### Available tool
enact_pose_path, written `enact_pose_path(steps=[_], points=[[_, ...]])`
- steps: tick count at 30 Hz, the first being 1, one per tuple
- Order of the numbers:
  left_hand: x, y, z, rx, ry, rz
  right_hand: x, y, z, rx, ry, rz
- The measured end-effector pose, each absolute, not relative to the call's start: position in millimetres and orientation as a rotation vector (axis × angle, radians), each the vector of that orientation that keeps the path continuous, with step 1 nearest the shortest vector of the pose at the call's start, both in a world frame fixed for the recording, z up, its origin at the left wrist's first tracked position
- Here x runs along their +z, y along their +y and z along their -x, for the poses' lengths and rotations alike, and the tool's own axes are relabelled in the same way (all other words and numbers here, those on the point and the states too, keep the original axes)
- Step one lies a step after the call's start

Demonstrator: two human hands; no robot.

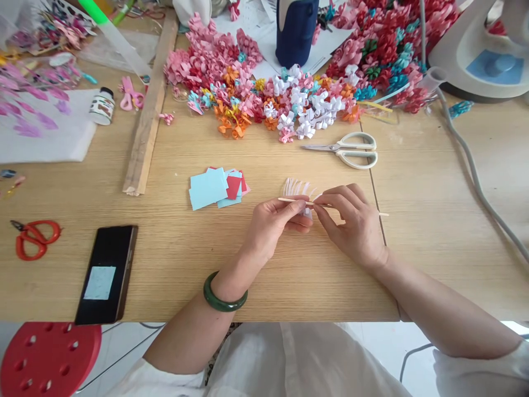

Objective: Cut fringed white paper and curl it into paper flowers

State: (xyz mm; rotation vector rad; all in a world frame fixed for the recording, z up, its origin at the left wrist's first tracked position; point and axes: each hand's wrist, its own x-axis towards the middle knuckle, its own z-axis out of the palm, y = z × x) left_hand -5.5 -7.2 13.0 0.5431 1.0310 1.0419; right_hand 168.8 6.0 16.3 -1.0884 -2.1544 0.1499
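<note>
My left hand (276,222), with a dark green bangle on its wrist, pinches a piece of white paper cut into a fringe (294,187). Across the paper lies a thin wooden stick (289,200), held under the left thumb. My right hand (351,223) grips the same stick between thumb and fingers, and its far end pokes out to the right past the knuckles. The fingertips of both hands nearly meet over the paper. To the left of my hands rests a small stack of light blue, red and pink paper pieces (209,187). White-handled scissors (357,150) lie beyond my right hand.
A heap of curled paper flowers (306,105) spreads along the back, around a dark blue cup-like object (295,33). At left are a wooden bar (151,116), a phone (106,273), red-handled snips (38,237) and a small bottle (102,106). A grey cable (475,171) runs down the right.
</note>
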Motion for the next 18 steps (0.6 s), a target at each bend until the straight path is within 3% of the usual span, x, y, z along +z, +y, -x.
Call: enact_pose_path(steps=[18], points=[[17.7, -6.2, 6.2, 1.030, 1.106, -0.591, 11.4, 4.5, -168.4, 0.245, -2.178, 1.056]])
